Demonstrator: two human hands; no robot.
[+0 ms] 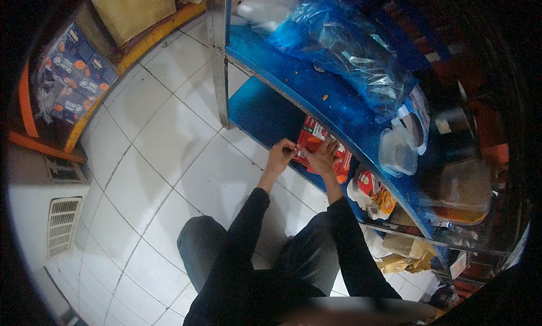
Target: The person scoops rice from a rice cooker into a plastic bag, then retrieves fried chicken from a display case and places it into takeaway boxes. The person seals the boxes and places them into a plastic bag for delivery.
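Red printed packets (pixel 311 137) lie on the blue lower shelf (pixel 262 103), partly hidden under the upper shelf's edge. My left hand (pixel 280 156) is at their left side, thumb and fingertips pinched together at a packet's edge. Whether a corner is caught between those fingertips is too small to tell. Across the front of the packets rests my right hand (pixel 322 157), its fingers spread over the red surface and reaching toward the shelf edge. Both forearms come up from below in black sleeves.
Above, the upper blue shelf (pixel 296 72) bears a crumpled blue plastic bag (pixel 355 51) and clear plastic containers (pixel 398 152). More packets (pixel 381 194) and brown paper (pixel 406 258) lie at lower right. A metal shelf post (pixel 219 84) stands left of the packets; white tiles (pixel 161 148) cover the floor.
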